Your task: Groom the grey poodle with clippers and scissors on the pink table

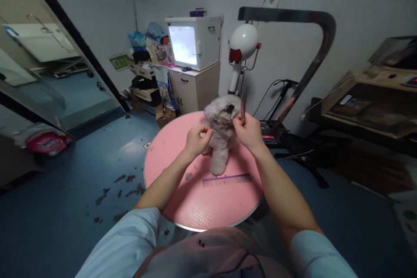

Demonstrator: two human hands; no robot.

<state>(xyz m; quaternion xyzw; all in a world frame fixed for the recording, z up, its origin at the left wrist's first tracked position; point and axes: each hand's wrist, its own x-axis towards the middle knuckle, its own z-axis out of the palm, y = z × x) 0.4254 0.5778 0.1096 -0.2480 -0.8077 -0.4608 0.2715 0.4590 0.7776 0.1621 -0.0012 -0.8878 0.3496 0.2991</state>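
A fluffy grey dog (221,134) sits on the round pink grooming table (208,204). At the dog's side, on the left, my left hand (197,140) is closed in a pinch at its fur. My right hand (250,132) is closed round a pair of scissors (243,106), blades pointing up beside the dog's head. Its fingers are close to the fur of the face and hide the scissor handles. A metal comb with a purple spine (226,179) lies on the table in front of the dog's leg. Small tufts of cut fur (188,176) lie near it.
Behind the table stand a white dryer with a round head (243,42) and a bent metal grooming arm (322,47). A lit white cabinet (208,45) rests on a low cupboard (203,89). Fur clippings (130,178) litter the blue floor on the left.
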